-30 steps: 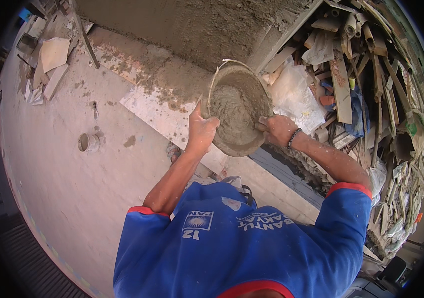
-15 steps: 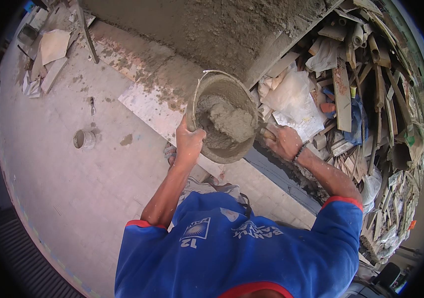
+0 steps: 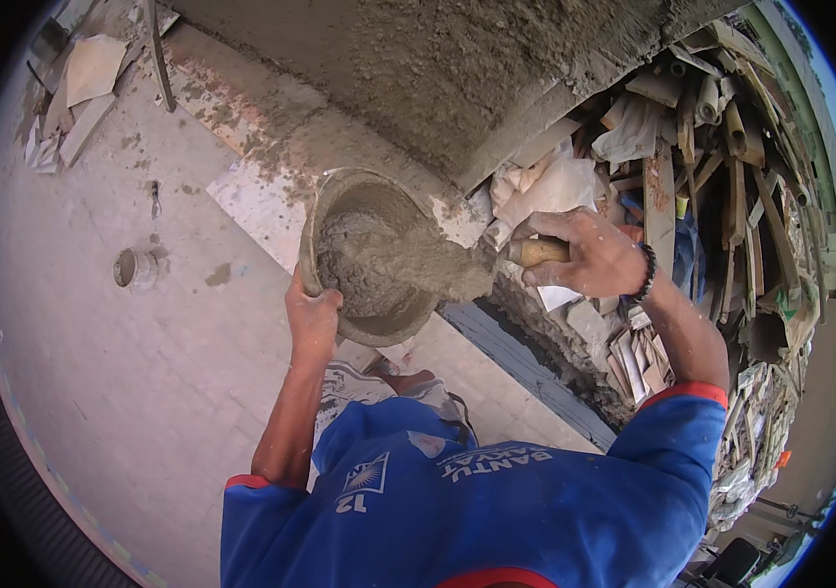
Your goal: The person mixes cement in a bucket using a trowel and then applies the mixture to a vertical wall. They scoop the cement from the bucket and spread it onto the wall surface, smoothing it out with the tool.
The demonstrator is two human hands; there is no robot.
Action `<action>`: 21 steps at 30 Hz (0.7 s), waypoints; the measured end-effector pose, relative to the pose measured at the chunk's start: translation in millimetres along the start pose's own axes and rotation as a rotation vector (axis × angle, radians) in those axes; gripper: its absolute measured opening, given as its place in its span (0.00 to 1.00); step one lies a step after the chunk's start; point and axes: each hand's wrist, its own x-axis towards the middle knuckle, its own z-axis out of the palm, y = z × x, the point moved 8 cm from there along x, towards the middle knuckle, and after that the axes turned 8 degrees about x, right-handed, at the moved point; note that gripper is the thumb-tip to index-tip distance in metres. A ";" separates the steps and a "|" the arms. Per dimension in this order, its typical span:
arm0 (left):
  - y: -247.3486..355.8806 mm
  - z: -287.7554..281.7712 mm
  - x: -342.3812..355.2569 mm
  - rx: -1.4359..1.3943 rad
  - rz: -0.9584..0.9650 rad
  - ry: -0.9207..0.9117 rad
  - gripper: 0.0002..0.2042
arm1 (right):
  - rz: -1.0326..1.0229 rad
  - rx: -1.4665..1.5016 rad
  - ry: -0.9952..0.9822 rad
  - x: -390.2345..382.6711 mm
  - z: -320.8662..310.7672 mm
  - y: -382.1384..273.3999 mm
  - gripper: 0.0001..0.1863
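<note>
Left hand (image 3: 312, 316) closed on pan (image 3: 325, 201) rim, arm raised, pan tilted. Right hand (image 3: 590, 257) fist-tight on trowel (image 3: 534, 252) handle, its blade buried in mortar (image 3: 379, 267) inside pan.

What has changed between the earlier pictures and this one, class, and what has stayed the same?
The right hand left the pan's rim and now grips a wooden-handled trowel, lifting wet mortar over the edge. The left hand still holds the round pan; the rough plastered wall and rubble pile are unchanged.
</note>
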 end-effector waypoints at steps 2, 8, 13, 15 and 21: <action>-3.2 -3.3 2.2 -0.003 0.010 0.019 0.30 | -0.208 -0.009 0.066 9.4 -10.8 19.8 0.20; -19.5 -1.1 11.4 0.034 0.021 -0.001 0.30 | 0.171 -0.591 0.805 -17.0 -198.3 110.5 0.20; -30.8 2.3 3.8 -0.019 0.011 -0.011 0.28 | 0.125 -0.590 0.863 -52.5 -194.4 41.0 0.21; -37.5 8.7 5.0 0.067 -0.021 -0.010 0.28 | 0.093 -0.354 0.650 -42.2 -137.6 42.4 0.22; -5.7 50.9 2.2 -0.054 0.033 -0.163 0.29 | 0.236 -0.662 0.109 3.2 35.4 53.8 0.18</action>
